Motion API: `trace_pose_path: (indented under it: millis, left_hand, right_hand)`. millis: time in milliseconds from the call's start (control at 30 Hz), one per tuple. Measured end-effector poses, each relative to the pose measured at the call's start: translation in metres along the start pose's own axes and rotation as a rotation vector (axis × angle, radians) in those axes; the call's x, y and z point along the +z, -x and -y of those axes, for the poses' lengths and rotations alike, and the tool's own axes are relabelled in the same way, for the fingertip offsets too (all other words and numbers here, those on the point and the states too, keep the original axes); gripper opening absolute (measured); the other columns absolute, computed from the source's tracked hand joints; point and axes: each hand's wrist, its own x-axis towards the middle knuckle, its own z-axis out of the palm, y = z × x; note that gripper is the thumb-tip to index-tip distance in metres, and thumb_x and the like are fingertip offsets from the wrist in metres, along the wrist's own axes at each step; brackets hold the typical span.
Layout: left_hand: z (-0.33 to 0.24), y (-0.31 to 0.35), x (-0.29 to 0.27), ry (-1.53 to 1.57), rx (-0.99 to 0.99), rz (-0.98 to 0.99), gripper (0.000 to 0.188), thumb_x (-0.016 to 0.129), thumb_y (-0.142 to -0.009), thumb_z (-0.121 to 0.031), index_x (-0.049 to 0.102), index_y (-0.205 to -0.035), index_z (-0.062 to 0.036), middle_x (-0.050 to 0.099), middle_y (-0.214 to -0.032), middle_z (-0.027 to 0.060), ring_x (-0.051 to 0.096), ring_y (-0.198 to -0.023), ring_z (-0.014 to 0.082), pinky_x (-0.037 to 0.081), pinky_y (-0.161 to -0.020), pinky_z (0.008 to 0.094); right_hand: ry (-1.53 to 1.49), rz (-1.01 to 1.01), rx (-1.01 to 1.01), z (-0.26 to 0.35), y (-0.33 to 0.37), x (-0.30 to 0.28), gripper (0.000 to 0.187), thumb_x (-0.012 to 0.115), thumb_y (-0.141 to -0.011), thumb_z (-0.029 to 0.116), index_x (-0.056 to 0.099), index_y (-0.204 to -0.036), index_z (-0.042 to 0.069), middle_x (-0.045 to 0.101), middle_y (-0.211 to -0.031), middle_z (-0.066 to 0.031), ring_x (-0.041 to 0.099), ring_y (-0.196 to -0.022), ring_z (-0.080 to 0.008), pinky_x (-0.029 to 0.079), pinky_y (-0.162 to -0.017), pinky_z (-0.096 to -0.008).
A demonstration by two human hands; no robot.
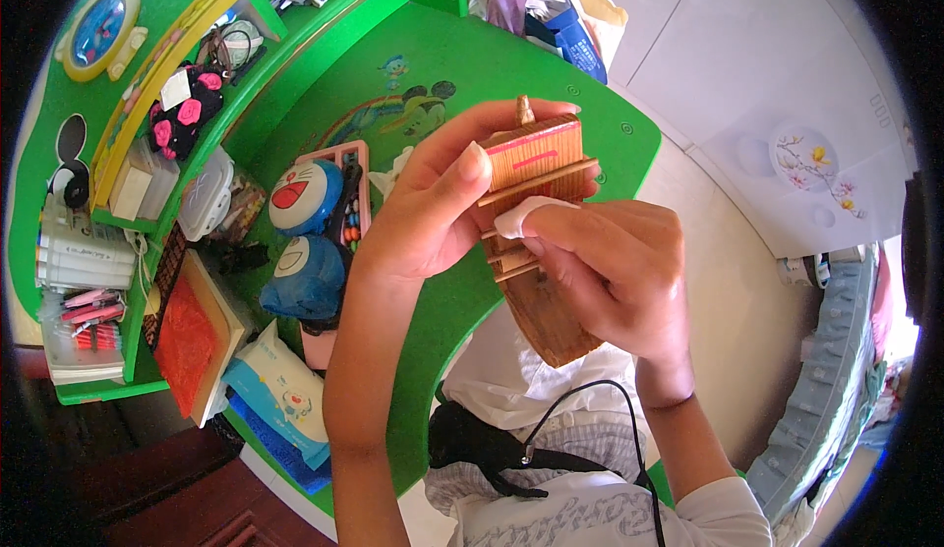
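Observation:
A small wooden model boat (547, 326) with thin cross slats, a red-edged top block and a short peg is held up over the green desk, its pointed end toward my body. Around its left side and back wraps my left hand (423, 198), thumb along the edge. My right hand (629, 262) pinches a white wipe (528, 216), which is folded over the index fingertip and pressed among the slats. Part of the boat's middle is hidden behind the right fingers.
Across the green desk (531, 65) stand two blue-and-white cartoon figures (305, 198), a pack of wipes (283, 387) and a red-covered board (189, 341). A shelf (147, 105) with a clock (100, 31) lines the left. Bags (565, 26) lie at the far edge.

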Motion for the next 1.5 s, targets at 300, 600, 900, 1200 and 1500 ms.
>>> trace_pose_path:
  millis: [300, 600, 900, 1200, 1500]
  left_hand:
    - [0.001, -0.003, 0.004, -0.002, 0.006, 0.024, 0.078, 0.049, -0.076, -0.058, 0.031, -0.124, 0.0006, 0.052, -0.105, 0.0258, 0.055, -0.097, 0.0329, 0.046, -0.082, 0.0401]
    - [-0.002, -0.002, 0.003, -0.038, 0.012, 0.048, 0.078, 0.047, -0.077, -0.058, 0.029, -0.125, 0.0007, 0.052, -0.106, 0.0250, 0.055, -0.097, 0.0323, 0.046, -0.082, 0.0397]
    - [-0.004, -0.003, 0.002, -0.050, 0.005, 0.013, 0.078, 0.047, -0.076, -0.059, 0.030, -0.125, 0.0006, 0.052, -0.104, 0.0242, 0.056, -0.096, 0.0324, 0.046, -0.083, 0.0396]
    - [-0.002, -0.002, 0.002, -0.044, 0.011, -0.029, 0.079, 0.048, -0.076, -0.059, 0.031, -0.124, 0.0000, 0.053, -0.104, 0.0245, 0.056, -0.095, 0.0313, 0.047, -0.082, 0.0388]
    - [-0.002, -0.003, 0.002, -0.059, 0.008, -0.029, 0.081, 0.048, -0.075, -0.061, 0.031, -0.124, 0.0006, 0.053, -0.104, 0.0235, 0.056, -0.095, 0.0307, 0.047, -0.081, 0.0386]
  right_hand:
    - [0.015, 0.084, -0.068, -0.010, 0.001, -0.011, 0.021, 0.061, -0.066, 0.004, 0.059, -0.087, 0.007, 0.059, -0.064, -0.0061, 0.058, -0.055, -0.0220, 0.044, -0.047, -0.0311]
    - [-0.028, -0.004, -0.065, -0.008, 0.000, -0.005, 0.020, 0.061, -0.066, 0.003, 0.059, -0.086, 0.007, 0.059, -0.065, -0.0064, 0.058, -0.055, -0.0238, 0.044, -0.046, -0.0314]
    - [-0.007, 0.060, -0.018, -0.008, 0.000, -0.007, 0.022, 0.060, -0.066, 0.003, 0.059, -0.087, 0.008, 0.059, -0.065, -0.0059, 0.057, -0.055, -0.0230, 0.044, -0.046, -0.0308]
    - [0.001, -0.008, -0.026, -0.009, 0.002, -0.004, 0.018, 0.061, -0.068, 0.004, 0.060, -0.086, 0.007, 0.060, -0.069, -0.0076, 0.058, -0.057, -0.0242, 0.045, -0.048, -0.0315]
    - [-0.001, 0.045, 0.032, -0.007, 0.002, -0.007, 0.018, 0.061, -0.068, 0.004, 0.061, -0.085, 0.008, 0.060, -0.067, -0.0082, 0.058, -0.055, -0.0239, 0.045, -0.048, -0.0317]
